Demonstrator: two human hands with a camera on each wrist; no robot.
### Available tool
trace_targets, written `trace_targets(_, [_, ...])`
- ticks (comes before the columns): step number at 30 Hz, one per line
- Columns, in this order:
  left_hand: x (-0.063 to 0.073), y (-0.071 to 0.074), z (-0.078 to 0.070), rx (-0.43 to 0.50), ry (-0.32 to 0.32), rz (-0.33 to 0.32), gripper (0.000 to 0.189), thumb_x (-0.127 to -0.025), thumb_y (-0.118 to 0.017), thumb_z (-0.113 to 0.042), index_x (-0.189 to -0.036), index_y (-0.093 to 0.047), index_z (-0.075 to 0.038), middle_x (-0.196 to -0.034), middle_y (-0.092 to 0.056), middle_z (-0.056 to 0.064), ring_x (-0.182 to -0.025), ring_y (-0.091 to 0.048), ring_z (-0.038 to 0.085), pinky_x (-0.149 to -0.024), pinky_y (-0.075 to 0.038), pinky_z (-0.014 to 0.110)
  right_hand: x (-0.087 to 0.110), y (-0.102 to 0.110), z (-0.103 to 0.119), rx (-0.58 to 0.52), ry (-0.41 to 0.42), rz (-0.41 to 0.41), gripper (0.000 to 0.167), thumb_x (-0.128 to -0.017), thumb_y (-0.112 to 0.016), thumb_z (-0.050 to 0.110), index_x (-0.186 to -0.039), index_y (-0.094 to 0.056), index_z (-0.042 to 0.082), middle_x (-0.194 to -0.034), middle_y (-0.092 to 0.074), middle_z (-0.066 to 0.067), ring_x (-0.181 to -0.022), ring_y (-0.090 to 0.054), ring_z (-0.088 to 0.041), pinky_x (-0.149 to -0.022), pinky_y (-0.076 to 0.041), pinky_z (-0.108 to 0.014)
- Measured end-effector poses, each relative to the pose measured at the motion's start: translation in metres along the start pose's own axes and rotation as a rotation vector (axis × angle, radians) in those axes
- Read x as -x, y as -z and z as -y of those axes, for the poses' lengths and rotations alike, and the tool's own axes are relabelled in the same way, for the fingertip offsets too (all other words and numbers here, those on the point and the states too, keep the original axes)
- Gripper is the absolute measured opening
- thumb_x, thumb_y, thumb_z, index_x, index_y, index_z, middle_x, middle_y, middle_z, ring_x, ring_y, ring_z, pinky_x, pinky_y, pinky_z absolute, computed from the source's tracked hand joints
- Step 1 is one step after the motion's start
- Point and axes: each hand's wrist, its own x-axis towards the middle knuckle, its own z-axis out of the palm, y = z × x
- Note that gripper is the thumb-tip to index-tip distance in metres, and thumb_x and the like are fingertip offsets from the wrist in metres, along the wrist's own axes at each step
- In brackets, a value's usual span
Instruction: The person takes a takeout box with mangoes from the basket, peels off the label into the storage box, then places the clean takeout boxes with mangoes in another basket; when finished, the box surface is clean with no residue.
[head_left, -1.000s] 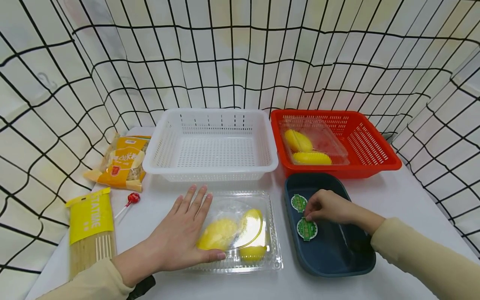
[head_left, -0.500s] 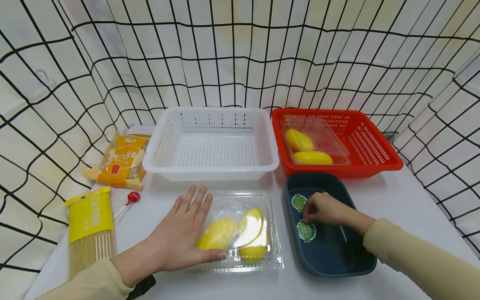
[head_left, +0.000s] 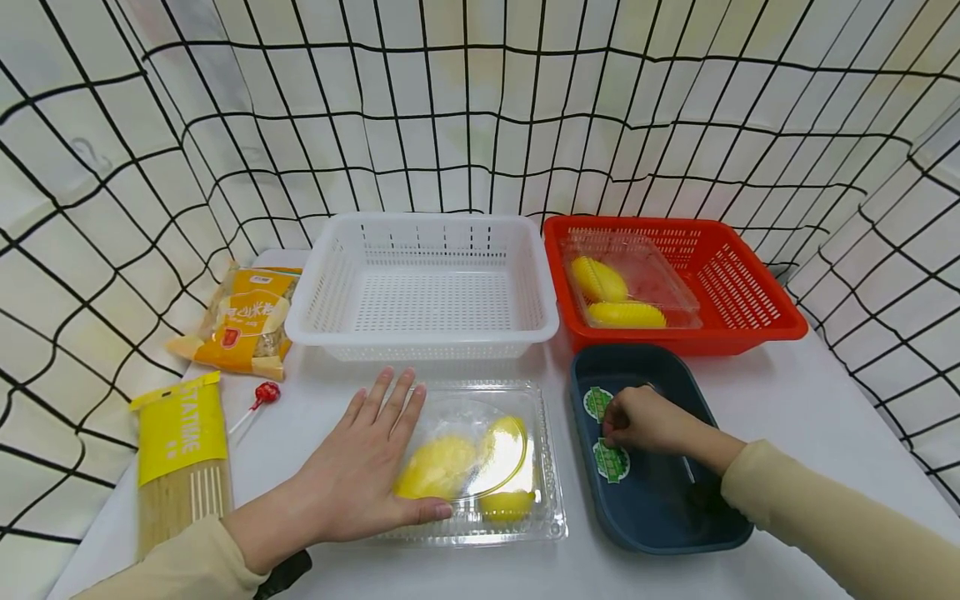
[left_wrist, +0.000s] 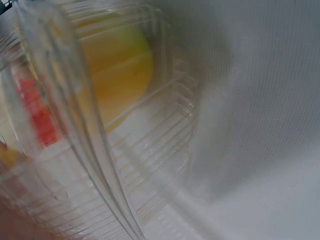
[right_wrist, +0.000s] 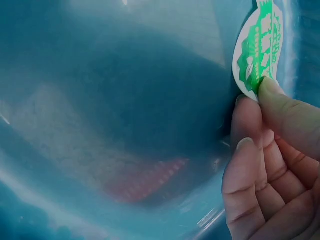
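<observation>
My left hand [head_left: 341, 479] lies flat with straight fingers on the lid of a clear plastic clamshell box [head_left: 551, 508]. Yellow fruits [head_left: 438, 468] show through the lid; the left wrist view has one yellow fruit [left_wrist: 117, 67] behind the ribbed plastic. Over the left side of a dark blue tray [head_left: 675, 521], my right hand [head_left: 652, 419] pinches a green-and-white sticker [right_wrist: 260, 55] by its edge between thumb and index finger. In the head view, green round pieces show above [head_left: 597, 402] and below the fingertips; whether they join is hidden.
Behind the box stands a white basket [head_left: 420, 346]. A red basket [head_left: 750, 333] beside it holds another clear box of yellow fruits [head_left: 626, 315]. At left lie a grain bag [head_left: 251, 321], a red lollipop [head_left: 266, 394] and a noodle pack [head_left: 180, 450]. Black netting [head_left: 480, 121] surrounds the table.
My right hand has shifted slightly left in the tray, still at the stickers, and the lower green piece looks paler. My left hand stays put on the box.
</observation>
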Motion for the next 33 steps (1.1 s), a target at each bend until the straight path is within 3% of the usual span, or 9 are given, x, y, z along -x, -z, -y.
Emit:
trace_targets(9, [0.000, 0.001, 0.000, -0.002, 0.001, 0.000, 0.127, -0.079, -0.048, -0.092, -0.159, -0.027, 0.005, -0.169, -0.017, 0.025, -0.156, -0.018, 0.048, -0.120, -0.027, 0.065, 0.002, -0.001, 0.005, 0.009, -0.036, -0.017, 0.010, -0.087, -0.081, 0.013, -0.083, -0.072, 0.012, -0.074, -0.067, 0.004, -0.065, -0.057, -0.009, -0.066, -0.058, -0.023])
trace_targets(26, [0.001, -0.001, 0.001, 0.025, 0.005, 0.008, 0.127, -0.079, -0.046, -0.092, -0.159, -0.026, 0.005, -0.169, -0.016, 0.025, -0.156, -0.016, 0.048, -0.121, -0.026, 0.066, 0.001, -0.003, 0.003, 0.042, -0.036, -0.055, 0.016, -0.085, -0.083, 0.017, -0.079, -0.069, 0.014, -0.072, -0.063, 0.005, -0.065, -0.054, -0.009, -0.061, -0.052, -0.020])
trace_targets(33, [0.000, 0.000, 0.001, 0.029, 0.002, 0.015, 0.128, -0.079, -0.047, -0.092, -0.159, -0.026, 0.005, -0.169, -0.015, 0.025, -0.156, -0.016, 0.048, -0.120, -0.026, 0.066, 0.006, 0.013, 0.009, 0.044, 0.006, -0.116, 0.006, -0.090, -0.078, 0.012, -0.085, -0.074, 0.013, -0.078, -0.069, 0.005, -0.068, -0.056, -0.009, -0.069, -0.058, -0.023])
